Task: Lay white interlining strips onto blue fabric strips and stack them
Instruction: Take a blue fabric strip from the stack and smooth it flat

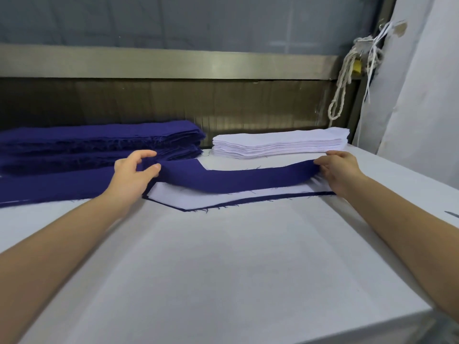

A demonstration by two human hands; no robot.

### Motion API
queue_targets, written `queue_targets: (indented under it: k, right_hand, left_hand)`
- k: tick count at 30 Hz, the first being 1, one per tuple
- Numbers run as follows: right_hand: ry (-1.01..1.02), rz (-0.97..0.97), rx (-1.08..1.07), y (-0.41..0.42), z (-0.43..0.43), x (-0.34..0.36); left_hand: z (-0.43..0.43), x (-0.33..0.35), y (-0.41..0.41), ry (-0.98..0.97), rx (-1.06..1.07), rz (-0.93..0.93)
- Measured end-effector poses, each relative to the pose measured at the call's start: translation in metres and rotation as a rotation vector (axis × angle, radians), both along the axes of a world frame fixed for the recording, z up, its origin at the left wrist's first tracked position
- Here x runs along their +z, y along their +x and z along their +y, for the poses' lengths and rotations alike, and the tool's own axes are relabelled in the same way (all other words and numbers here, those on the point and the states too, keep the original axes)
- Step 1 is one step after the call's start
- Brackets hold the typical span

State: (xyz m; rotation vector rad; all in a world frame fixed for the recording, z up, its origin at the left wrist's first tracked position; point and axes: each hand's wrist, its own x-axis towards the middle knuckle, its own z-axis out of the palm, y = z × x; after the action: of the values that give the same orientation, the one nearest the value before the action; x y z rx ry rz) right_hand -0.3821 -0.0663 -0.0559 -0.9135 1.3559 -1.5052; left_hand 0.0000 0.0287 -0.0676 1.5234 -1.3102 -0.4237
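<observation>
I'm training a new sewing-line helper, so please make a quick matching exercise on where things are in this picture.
Things:
1. blue fabric strip
2. interlining stack
3. blue fabric stack
4. cord

Places:
A. hanging at the far right
B. far left of the table
C. held between both hands
D. far side of the table, right of the blue pile

Pairs: 1-C, 2-D, 3-B, 4-A

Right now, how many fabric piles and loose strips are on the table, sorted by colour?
Blue piles: 2, a tall pile at the back left and a flat pile in front of it.
White piles: 1, the white pile at the back right.
Blue strips held in both hands: 1.
Blue-and-white paired strips lying flat: 1 showing.
Total: 5
</observation>
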Motion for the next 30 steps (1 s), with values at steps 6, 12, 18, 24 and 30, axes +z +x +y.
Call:
queue_targets:
  k: [6,12,18,24,30]
  right_hand:
    - [0.043,-0.211,0.102,0.001,0.007,0.005]
    - [0.051,0.069,0.157,0.002,0.002,-0.002]
    - [-0.078,0.213,0.124,-0.004,0.007,0.000]
    - [-0.062,0.293,0.094,-0.021,0.009,0.007]
    - [-0.080,0.569,-0.020,-0.031,0.002,0.001]
  left_hand:
    - [0.006,0.001,0.003,0.008,-0.021,0.096]
    - [0.007,0.000,0.006,0.035,0.015,-0.069]
    - [0.014,0.002,0.013,-0.087,0.132,-0.087]
    - [0.014,0.004,0.011,-0.069,0.072,-0.105]
    - [0.019,0.006,0.006,-0.018,-0.110,-0.204]
